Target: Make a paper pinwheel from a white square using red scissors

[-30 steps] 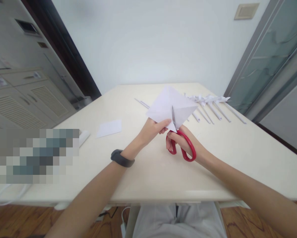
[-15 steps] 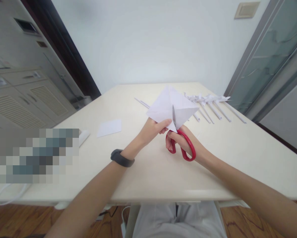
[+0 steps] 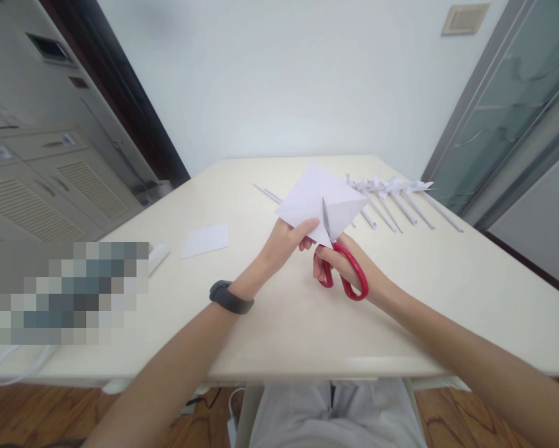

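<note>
Bright, even, soft-shadowed; edges bowed; left patch pixelated.

so the folded paper (image 3: 307, 199) is plain white, no print on it; the scissors (image 3: 360, 278) have bright red handles and a dull silver-grey blade; table (image 3: 279, 336) is a creamy off-white; wristband (image 3: 230, 297) is dark grey, nearly black; the small sheet (image 3: 205, 240) and the paper rolls (image 3: 403, 208) are the same plain white; cabinets (image 3: 87, 186) are pale beige-grey with slatted panels; floor (image 3: 470, 417) is reddish-brown wood with visible grain; door frame (image 3: 125, 93) is dark brown; glass door (image 3: 517, 93) is greyish teal; trousers (image 3: 307, 417) are light grey; wall (image 3: 283, 81) is pale white with a beige wall plate (image 3: 463, 20)
</note>
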